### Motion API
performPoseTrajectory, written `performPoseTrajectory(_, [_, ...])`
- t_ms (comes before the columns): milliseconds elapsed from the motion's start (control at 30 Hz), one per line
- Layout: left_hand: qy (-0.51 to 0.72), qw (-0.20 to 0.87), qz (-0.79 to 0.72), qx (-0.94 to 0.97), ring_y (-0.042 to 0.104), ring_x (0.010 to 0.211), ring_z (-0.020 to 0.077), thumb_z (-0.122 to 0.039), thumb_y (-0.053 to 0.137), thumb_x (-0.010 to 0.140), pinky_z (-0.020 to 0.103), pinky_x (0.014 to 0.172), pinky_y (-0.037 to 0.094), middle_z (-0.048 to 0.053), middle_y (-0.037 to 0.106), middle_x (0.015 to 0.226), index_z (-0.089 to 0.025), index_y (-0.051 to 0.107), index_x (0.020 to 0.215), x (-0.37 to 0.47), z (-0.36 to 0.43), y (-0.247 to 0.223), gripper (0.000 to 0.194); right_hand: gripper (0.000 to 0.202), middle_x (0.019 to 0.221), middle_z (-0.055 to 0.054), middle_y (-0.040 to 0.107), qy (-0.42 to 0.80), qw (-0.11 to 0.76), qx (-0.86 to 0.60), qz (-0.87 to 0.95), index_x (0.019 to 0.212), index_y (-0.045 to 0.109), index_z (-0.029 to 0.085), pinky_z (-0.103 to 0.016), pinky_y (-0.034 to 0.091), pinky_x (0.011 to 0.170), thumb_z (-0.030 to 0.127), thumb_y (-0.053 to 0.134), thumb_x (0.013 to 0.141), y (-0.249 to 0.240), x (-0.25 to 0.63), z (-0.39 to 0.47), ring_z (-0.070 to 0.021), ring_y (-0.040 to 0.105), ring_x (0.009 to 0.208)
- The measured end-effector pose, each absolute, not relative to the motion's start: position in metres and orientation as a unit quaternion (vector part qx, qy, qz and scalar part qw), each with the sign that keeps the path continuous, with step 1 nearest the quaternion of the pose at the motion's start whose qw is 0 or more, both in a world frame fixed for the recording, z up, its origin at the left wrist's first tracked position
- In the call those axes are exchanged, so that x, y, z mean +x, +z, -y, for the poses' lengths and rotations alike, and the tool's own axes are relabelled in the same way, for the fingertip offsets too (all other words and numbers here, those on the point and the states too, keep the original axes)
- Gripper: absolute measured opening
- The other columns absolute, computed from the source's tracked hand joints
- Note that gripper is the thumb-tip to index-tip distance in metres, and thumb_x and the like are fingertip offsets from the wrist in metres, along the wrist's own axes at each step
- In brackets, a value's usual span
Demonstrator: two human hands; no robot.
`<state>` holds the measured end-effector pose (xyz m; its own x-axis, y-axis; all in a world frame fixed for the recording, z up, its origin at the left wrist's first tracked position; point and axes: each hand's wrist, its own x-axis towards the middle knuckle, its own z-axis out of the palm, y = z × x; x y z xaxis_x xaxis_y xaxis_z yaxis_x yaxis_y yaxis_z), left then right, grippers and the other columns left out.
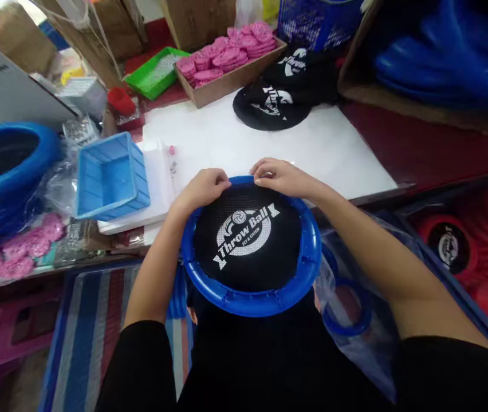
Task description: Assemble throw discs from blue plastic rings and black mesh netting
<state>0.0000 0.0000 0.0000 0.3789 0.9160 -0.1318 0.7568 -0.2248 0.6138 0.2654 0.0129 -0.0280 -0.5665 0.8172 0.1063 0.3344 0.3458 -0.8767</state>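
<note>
The left hand (pixel 205 186) and the right hand (pixel 282 176) pinch the far edge of a blue plastic hoop (pixel 252 302), fingertips close together. The hoop is in front of the person's black clothes, by the near edge of the table (pixel 384 149). It is round, smooth and shiny. Inside is black mesh cloth (pixel 248 272) with tiny holes and white "Throw Ball" words. A flat white board (pixel 330 157) covers part of the red table. Floppy black cloth circles (pixel 250 111) lie on it. A cardboard tray (pixel 239 76) holds rough pink discs (pixel 227 56). A ribbed light-blue bin (pixel 115 177) sits left.
</note>
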Motion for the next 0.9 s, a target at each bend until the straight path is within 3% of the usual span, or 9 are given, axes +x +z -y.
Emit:
performPoseTrajectory(300, [0.141, 0.393, -0.506, 0.755, 0.061, 0.076, 0.0171, -0.027, 0.066, 0.089, 0.032, 0.076, 0.046, 0.003, 0.071, 0.082, -0.016, 0.074, 0.087, -0.006, -0.006, 0.004, 0.014, 0.017, 0.129, -0.010, 0.072, 0.467, 0.227, -0.375, 0.768, 0.084, 0.072, 0.024, -0.053, 0.050, 0.111, 0.040, 0.069, 0.087, -0.018, 0.271, -0.014, -0.0289, 0.066, 0.116])
performPoseTrajectory(467, [0.115, 0.354, -0.525, 0.765, 0.060, 0.077, 0.0170, -0.021, 0.068, 0.089, 0.032, 0.077, 0.047, 0.002, 0.070, 0.079, -0.017, 0.074, 0.083, -0.002, -0.006, 0.008, 0.010, 0.013, 0.128, -0.010, 0.072, 0.426, 0.197, -0.377, 0.798, 0.086, 0.071, 0.024, -0.052, 0.050, 0.112, 0.035, 0.065, 0.090, -0.014, 0.267, -0.016, -0.0291, 0.066, 0.120])
performPoseTrajectory(667, [0.114, 0.346, -0.534, 0.763, 0.062, 0.077, 0.0173, -0.021, 0.068, 0.090, 0.033, 0.078, 0.049, 0.003, 0.072, 0.082, -0.017, 0.075, 0.084, -0.003, -0.002, 0.010, 0.009, 0.014, 0.116, -0.010, 0.076, 0.342, 0.147, -0.395, 0.840, 0.090, 0.073, 0.022, -0.048, 0.052, 0.103, 0.025, 0.059, 0.092, 0.000, 0.263, -0.015, -0.0275, 0.068, 0.109])
performPoseTrajectory(900, [0.152, 0.271, -0.495, 0.812, 0.068, 0.096, 0.0215, -0.024, 0.064, 0.096, 0.037, 0.095, 0.052, 0.008, 0.078, 0.103, -0.018, 0.080, 0.098, 0.013, 0.005, 0.005, 0.017, 0.015, 0.111, -0.012, 0.075, 0.304, 0.107, -0.411, 0.853, 0.087, 0.072, 0.020, -0.044, 0.053, 0.098, 0.016, 0.058, 0.091, 0.001, 0.254, -0.014, -0.0274, 0.069, 0.105])
